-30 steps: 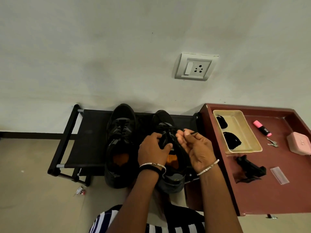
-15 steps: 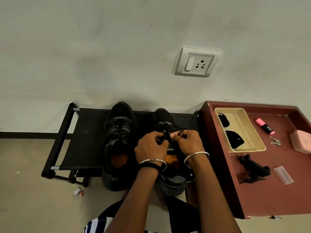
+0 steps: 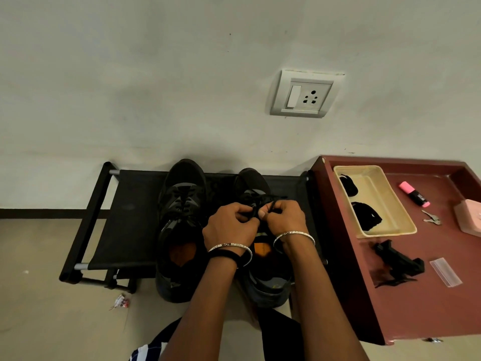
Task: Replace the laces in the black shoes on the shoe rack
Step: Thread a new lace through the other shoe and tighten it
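Currently both hands work over the eyelet area of one black trainer, which stands toe to the wall at the five o'clock end of the shoe rack. My left hand is curled, thumb and fingertips pinching the black lace just above the tongue. My right hand is likewise closed on the same lace, thumb pressed to forefinger; a short strand runs out from it toward two o'clock. The two hands sit knuckle to knuckle, nearly touching. Each wrist carries a silver bangle.

A second black trainer stands at nine o'clock of the first, just beside it, laced, its orange insole showing. Both heels overhang the rack's near edge.

At three o'clock of the rack, touching it, is a dark red table. On it a beige tray holds two black lace bundles. At three o'clock of the tray lie a pink highlighter, keys and a pink box. At six o'clock of the tray lie a black item that I cannot identify and a clear plastic sleeve.

A switch socket is on the wall at twelve o'clock. A crumpled wrapper lies on the floor at seven o'clock of the rack.
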